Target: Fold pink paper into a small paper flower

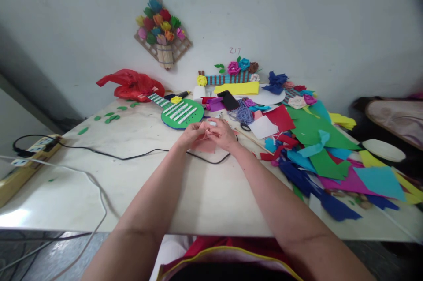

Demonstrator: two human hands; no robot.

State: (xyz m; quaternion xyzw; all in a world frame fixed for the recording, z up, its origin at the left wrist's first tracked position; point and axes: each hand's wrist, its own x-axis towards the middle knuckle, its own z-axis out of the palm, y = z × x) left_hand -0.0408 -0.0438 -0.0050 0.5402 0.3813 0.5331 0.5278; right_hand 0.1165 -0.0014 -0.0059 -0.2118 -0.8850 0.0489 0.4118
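Both my hands meet over the middle of the white table. My left hand (190,135) pinches a piece of salmon-pink crepe paper (204,133) from the left side. On the other side, my right hand (223,134) has its fingers closed on the same paper, which is gathered and creased between the fingertips. A flat part of pink paper (204,146) shows just beneath the hands. Just beyond them lies a green guitar-shaped craft (194,110) with white strips and a yellow flower. Black-handled scissors (245,127) rest to the right of my right hand.
A black cable (122,157) runs from a power strip (33,157) at left and passes below my hands. Coloured paper scraps (320,140) crowd the right side. A phone (228,101), yarn (243,114) and a red plastic bag (139,87) lie toward the wall.
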